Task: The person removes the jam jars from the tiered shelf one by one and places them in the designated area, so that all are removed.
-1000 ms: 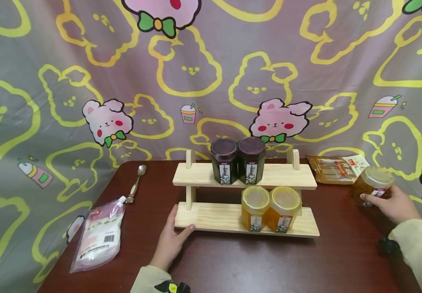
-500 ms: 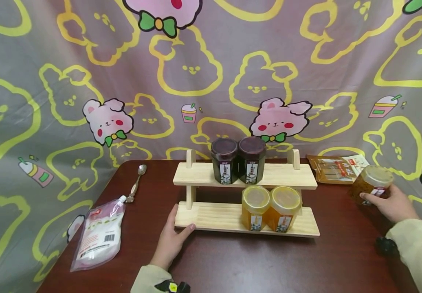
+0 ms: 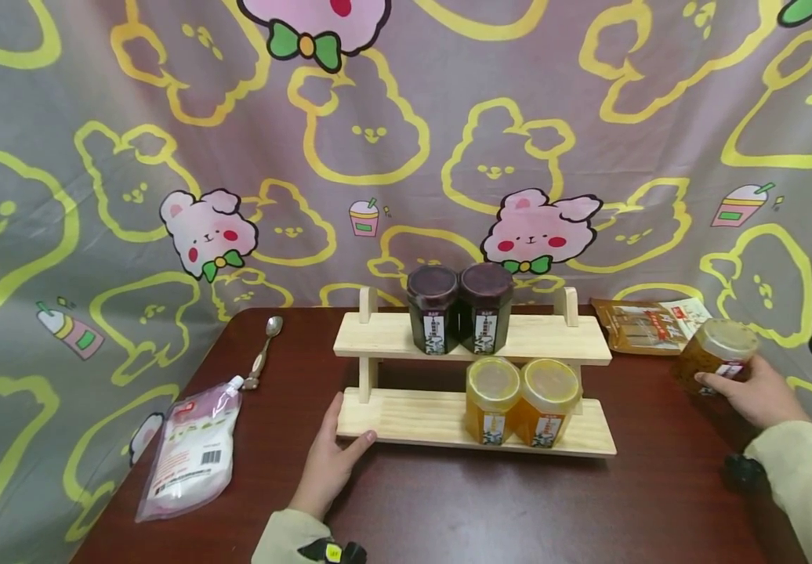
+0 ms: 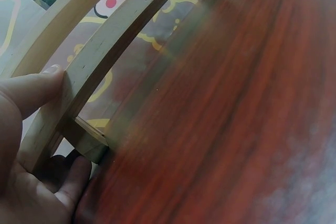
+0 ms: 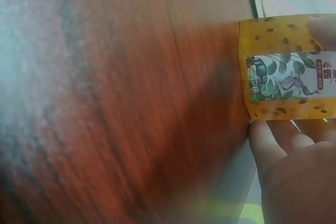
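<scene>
In the head view my left hand (image 3: 331,466) grips the left end of the lower board of a two-tier wooden shelf (image 3: 406,423). The left wrist view has the thumb lying over the board's end, with fingers curled beneath. Far to the right, my right hand (image 3: 766,395) holds a jar (image 3: 719,345) with a pale lid. Up close in the right wrist view, the jar's contents are amber with dark seeds, behind a printed label (image 5: 286,80). Two dark jars, one of them a purple-lidded jar (image 3: 485,309), stand on the upper board. Two yellow jars (image 3: 493,403) stand on the lower one.
A white spouted pouch (image 3: 194,454) lies at the table's left side, and a spoon (image 3: 261,356) lies behind it. Behind the held jar is a brown packet (image 3: 642,325). A patterned curtain (image 3: 371,141) hangs along the back of the dark red table (image 3: 491,509).
</scene>
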Available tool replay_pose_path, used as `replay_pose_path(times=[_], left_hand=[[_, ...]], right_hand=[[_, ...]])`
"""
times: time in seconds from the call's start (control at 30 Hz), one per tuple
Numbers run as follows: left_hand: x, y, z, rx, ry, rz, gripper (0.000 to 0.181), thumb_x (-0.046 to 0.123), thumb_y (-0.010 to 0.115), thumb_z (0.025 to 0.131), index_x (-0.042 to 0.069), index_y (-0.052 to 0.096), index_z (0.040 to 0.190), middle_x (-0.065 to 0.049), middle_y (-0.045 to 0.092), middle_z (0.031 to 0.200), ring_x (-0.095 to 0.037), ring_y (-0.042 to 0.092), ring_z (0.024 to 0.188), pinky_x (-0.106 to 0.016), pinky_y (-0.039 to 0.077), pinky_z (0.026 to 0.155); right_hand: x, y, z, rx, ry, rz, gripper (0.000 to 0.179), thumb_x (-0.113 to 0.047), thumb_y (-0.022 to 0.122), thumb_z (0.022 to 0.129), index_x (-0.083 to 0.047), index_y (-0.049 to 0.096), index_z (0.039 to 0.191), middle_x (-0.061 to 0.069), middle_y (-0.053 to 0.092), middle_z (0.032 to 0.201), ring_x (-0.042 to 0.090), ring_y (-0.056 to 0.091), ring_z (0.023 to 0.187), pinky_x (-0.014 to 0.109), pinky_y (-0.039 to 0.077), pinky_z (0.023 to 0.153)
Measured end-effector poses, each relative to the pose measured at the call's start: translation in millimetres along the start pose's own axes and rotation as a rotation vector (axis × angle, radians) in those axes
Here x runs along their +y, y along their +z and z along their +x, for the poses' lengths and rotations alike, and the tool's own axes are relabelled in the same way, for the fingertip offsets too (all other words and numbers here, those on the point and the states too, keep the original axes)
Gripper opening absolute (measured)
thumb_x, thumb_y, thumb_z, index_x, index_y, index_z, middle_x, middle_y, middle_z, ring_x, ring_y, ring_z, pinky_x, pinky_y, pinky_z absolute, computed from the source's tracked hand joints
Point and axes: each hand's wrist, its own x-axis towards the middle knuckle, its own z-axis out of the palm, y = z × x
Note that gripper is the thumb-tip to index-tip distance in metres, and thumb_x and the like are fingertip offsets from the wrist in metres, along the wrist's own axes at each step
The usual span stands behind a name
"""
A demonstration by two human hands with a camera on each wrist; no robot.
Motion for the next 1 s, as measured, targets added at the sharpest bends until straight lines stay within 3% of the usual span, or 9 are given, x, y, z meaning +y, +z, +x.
replay_pose_path(times=[0.5, 0.6, 0.73, 0.87, 1.0], left_hand=[[1.4, -1.0, -0.9, -0.01, 0.001, 0.01, 0.094, 0.02, 0.081, 0.087, 0.004, 0.023, 0.159, -0.022, 0.027, 0.161, -0.039, 0.021, 0.149, -0.058, 0.017, 0.119], [2.4, -1.0, -1.7, -0.01, -0.007, 0.01, 0.095, 0.021, 0.081, 0.086, 0.004, 0.022, 0.159, -0.022, 0.027, 0.161, -0.039, 0.021, 0.149, -0.058, 0.017, 0.119], [1.7, -0.1, -1.6, -0.01, -0.01, -0.003, 0.094, 0.02, 0.081, 0.087, 0.004, 0.022, 0.159, -0.022, 0.027, 0.161, -0.038, 0.021, 0.149, -0.058, 0.016, 0.119], [0.8, 0.2, -0.9, -0.012, -0.011, -0.008, 0.094, 0.02, 0.081, 0.087, 0.005, 0.022, 0.159, -0.021, 0.027, 0.161, -0.037, 0.021, 0.149, -0.057, 0.016, 0.12], [0.2, -0.3, -0.2, -0.012, -0.012, -0.007, 0.094, 0.02, 0.081, 0.087, 0.005, 0.023, 0.159, -0.02, 0.027, 0.162, -0.037, 0.021, 0.149, -0.056, 0.016, 0.12]], right_hand=[[-11, 1, -13.7, 0.044, 0.036, 0.03, 0.092, -0.045, 0.066, 0.094, 0.021, 0.024, 0.143, 0.047, 0.04, 0.131, 0.059, 0.045, 0.112, 0.066, 0.043, 0.083], [-16, 2, -17.2, 0.057, 0.058, 0.114, 0.097, -0.043, 0.066, 0.095, 0.016, 0.013, 0.151, 0.046, 0.032, 0.142, 0.061, 0.04, 0.124, 0.07, 0.041, 0.09], [-25, 1, -26.2, 0.121, 0.137, 0.234, 0.102, -0.039, 0.065, 0.096, 0.006, -0.004, 0.157, 0.04, 0.011, 0.157, 0.06, 0.022, 0.139, 0.07, 0.027, 0.106], [-34, -2, -33.9, 0.186, 0.189, 0.256, 0.102, -0.039, 0.064, 0.096, 0.003, -0.007, 0.157, 0.035, 0.003, 0.161, 0.054, 0.015, 0.145, 0.067, 0.022, 0.112], [-43, -9, -38.5, 0.209, 0.185, 0.259, 0.104, -0.042, 0.064, 0.095, 0.002, -0.006, 0.158, 0.031, 0.004, 0.163, 0.05, 0.012, 0.147, 0.065, 0.02, 0.114]])
